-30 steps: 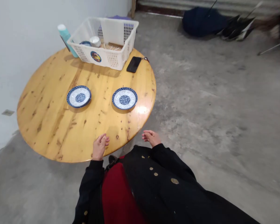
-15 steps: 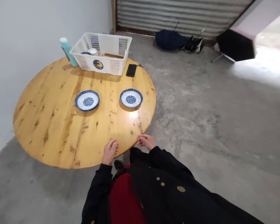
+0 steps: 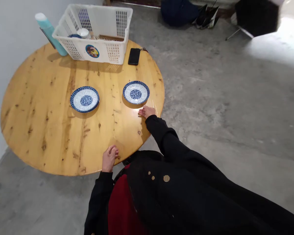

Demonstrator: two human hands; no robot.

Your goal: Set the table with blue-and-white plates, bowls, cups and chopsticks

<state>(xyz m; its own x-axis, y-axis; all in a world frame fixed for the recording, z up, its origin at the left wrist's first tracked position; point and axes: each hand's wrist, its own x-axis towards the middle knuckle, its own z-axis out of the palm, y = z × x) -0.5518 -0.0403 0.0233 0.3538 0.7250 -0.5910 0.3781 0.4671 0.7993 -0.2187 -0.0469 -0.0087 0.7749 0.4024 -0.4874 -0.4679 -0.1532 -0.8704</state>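
Observation:
My right hand point(image 3: 146, 112) lies flat on the round pine table point(image 3: 41, 130), holding nothing, just below a blue-and-white patterned plate point(image 3: 136, 92) and not touching it. My left hand point(image 3: 110, 158) sits at the table's near edge with its fingers loosely curled on nothing. A second blue-and-white plate point(image 3: 84, 99), possibly a stack of two, stands further left. Behind them is a white plastic basket point(image 3: 98, 54) holding a white cup point(image 3: 83, 33) and a blue-rimmed dish point(image 3: 74, 36). A black phone point(image 3: 134, 56) lies beside the basket.
A teal bottle point(image 3: 49, 32) stands at the table's far left edge by a white wall point(image 3: 9, 49). Concrete floor point(image 3: 222, 107) surrounds the table. A dark umbrella point(image 3: 178, 11) and a black folded object point(image 3: 207, 16) lie at the back.
My right hand has moved forward across the table towards the right plate, with the arm stretched out. My left hand stays at the edge. The view has tilted, shifting the table lower-left.

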